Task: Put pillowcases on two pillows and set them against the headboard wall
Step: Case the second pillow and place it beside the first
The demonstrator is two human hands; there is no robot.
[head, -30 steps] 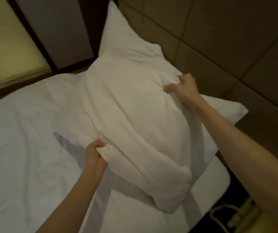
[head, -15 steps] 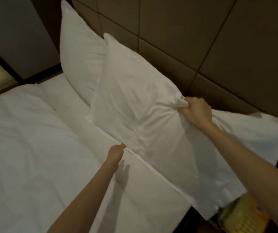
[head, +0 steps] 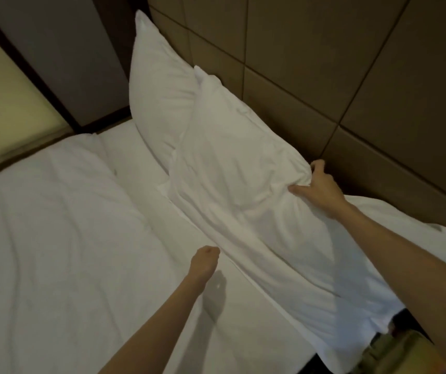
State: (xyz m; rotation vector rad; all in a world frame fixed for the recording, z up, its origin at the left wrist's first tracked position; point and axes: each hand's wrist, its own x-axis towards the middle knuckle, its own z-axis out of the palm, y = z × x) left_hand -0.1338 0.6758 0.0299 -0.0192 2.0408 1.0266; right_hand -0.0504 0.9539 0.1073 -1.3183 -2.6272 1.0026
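Two white cased pillows lean against the brown padded headboard wall. The far pillow stands upright in the corner. The near pillow leans beside it and overlaps its lower edge. My right hand grips a bunched fold of the near pillow's case at its upper right edge, close to the wall. My left hand hovers just off the near pillow's lower hem with its fingers curled in and nothing in it.
The white bed sheet covers the mattress to the left and front. A dark-framed pale panel stands at the far left. A yellowish object sits off the bed's right corner, bottom right.
The near pillow went from held above the bed to leaning on the headboard beside the far pillow. My left hand let go of its lower edge; my right hand kept its grip.
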